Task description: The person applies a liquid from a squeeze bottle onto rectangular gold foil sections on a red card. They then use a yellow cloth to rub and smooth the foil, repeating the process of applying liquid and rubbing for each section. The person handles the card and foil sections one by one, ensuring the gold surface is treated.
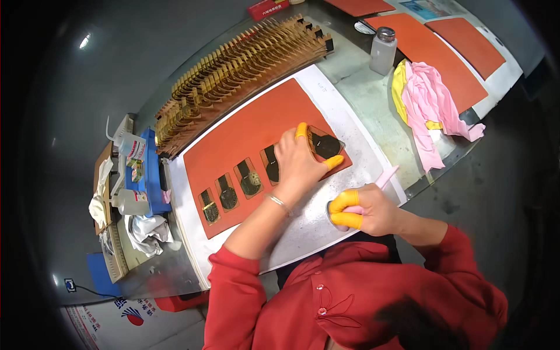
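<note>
Currently the left hand (297, 160) lies flat, fingers spread, pressing a thin amber sheet with a dark fan-shaped patch (325, 144) onto the orange mat (251, 125). That sheet sits at the mat's right end, near the bench's front edge. Yellow finger covers show on the index tip and thumb.

Right hand (364, 211) is closed around a pink stick-like tool (386, 178), with yellow covers on two fingers. It rests on the white sheet (326, 93) just off the mat's right corner; the tool's tip points up and right.

Four more amber pieces (239, 185) lie in a row along the mat's front edge, left of the pressed one, and the nearest is partly under the left hand.

A long fanned stack of similar amber pieces (233, 70) runs along the bench's back edge. A capped bottle (382, 50) stands toward the right rear, with pink and yellow cloths (429, 102) beside it. Squeeze bottles (129, 175) and crumpled rags (146, 232) sit at the left end.
</note>
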Action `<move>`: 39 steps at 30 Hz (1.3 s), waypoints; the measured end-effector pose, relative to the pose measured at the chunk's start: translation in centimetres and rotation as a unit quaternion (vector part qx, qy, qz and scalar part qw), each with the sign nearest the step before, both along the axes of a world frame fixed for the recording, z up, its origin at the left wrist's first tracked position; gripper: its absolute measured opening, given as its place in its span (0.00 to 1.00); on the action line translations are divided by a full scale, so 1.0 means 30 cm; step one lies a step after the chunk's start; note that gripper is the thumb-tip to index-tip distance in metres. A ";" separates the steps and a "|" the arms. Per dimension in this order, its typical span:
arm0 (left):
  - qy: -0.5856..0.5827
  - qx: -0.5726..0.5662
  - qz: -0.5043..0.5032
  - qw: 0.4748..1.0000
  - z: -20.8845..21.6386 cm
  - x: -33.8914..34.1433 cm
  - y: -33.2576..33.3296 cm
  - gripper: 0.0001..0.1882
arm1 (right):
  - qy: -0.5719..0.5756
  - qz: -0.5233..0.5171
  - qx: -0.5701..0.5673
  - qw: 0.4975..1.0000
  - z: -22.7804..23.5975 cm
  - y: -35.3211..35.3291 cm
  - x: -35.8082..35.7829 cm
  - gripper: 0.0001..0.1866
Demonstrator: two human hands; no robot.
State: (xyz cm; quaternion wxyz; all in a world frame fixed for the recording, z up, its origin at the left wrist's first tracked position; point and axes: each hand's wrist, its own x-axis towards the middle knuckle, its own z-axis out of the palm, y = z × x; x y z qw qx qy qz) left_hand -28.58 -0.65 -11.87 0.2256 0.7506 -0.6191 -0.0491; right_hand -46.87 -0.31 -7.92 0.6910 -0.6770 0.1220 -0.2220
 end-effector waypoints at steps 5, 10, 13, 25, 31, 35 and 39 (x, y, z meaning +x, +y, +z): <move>0.011 0.032 0.014 0.999 -0.008 -0.049 -0.018 0.47 | 0.012 -0.082 0.060 0.995 -0.067 -0.048 -0.128 0.01; -0.007 0.031 -0.103 0.994 0.015 0.051 -0.017 0.45 | -0.004 -0.146 0.088 0.985 -0.111 -0.102 -0.160 0.02; -0.010 0.059 -0.125 0.990 0.040 0.125 -0.001 0.44 | 0.006 -0.131 0.132 0.983 -0.148 -0.118 -0.154 0.01; 0.076 -0.226 -0.011 0.971 0.133 0.287 0.418 0.32 | -0.035 -0.033 0.033 0.998 0.112 -0.181 0.220 0.05; -0.020 -0.440 0.310 0.843 0.183 0.684 0.830 0.31 | -0.044 0.081 0.099 0.991 0.304 -0.041 0.734 0.06; 0.010 -0.431 0.364 0.826 0.138 0.918 0.908 0.31 | -0.123 0.153 0.186 0.963 0.326 0.070 1.119 0.05; 0.013 -0.406 0.363 0.839 0.099 1.078 0.892 0.36 | -0.156 0.253 0.281 0.913 0.292 0.182 1.446 0.05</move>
